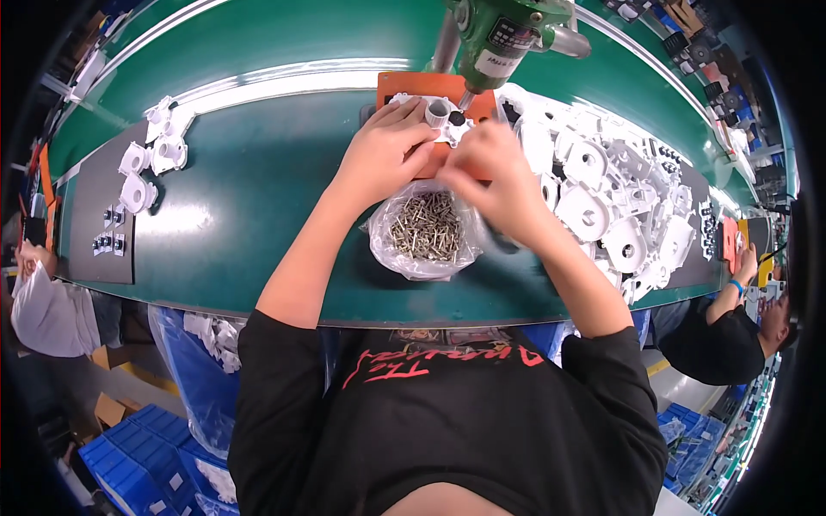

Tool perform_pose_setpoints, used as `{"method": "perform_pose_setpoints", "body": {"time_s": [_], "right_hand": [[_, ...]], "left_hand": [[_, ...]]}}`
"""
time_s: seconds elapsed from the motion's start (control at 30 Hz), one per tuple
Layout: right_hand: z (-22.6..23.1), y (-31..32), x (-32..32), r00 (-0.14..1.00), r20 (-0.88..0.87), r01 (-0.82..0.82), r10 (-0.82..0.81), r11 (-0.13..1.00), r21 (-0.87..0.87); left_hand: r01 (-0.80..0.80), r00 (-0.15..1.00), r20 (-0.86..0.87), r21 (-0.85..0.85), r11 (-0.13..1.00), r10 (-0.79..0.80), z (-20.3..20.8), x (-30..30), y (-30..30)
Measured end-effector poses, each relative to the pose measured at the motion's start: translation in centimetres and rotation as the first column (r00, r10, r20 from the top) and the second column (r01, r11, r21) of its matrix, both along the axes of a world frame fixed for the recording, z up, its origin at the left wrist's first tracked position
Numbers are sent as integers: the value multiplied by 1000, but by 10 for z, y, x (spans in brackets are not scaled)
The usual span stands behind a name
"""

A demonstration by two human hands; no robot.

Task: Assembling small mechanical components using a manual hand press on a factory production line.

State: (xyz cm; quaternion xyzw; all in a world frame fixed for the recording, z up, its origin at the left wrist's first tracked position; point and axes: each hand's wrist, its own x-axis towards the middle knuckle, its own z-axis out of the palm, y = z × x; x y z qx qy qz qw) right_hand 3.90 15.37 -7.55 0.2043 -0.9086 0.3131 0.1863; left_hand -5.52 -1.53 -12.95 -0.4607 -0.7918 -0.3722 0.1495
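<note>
At top middle, keep the white part [437, 114] still under the left hand [385, 148], thumb spread; I can't tell the blurry right hand's [497, 172] pinch.

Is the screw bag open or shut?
Open: the bag has its mouth spread wide, and the screws inside show from above.

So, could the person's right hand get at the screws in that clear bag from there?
Probably yes: the right hand, blurred here, is close to the clear bag, whose top is open, and nothing seems to block it from the screws.
</note>
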Motion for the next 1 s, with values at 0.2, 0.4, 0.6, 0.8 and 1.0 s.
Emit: {"method": "perform_pose_setpoints", "body": {"time_s": [0.2, 0.4, 0.6, 0.8, 1.0], "right_hand": [[-5, -33, 26, 972, 102, -225, 211, 961, 161], [-12, -37, 24, 983, 49, -182, 176, 963, 201], [-14, -38, 25, 985, -3, -164, 170, 952, 258], [-11, -39, 20, 986, -34, -148, 165, 944, 296], [21, -3, -1, 845, 478, -102, 241, 949, -298]], "left_hand": [[-16, 1000, 12, -2, 1000, 16, 0, 0, 5], [-28, 999, 39, 7, 1000, 27, 1, 1, 3], [-33, 999, 29, 13, 999, 32, 1, 3, 3], [-31, 999, 39, 17, 999, 30, 3, 2, 5], [-33, 999, 17, 31, 999, 33, -2, -1, 1]]}}
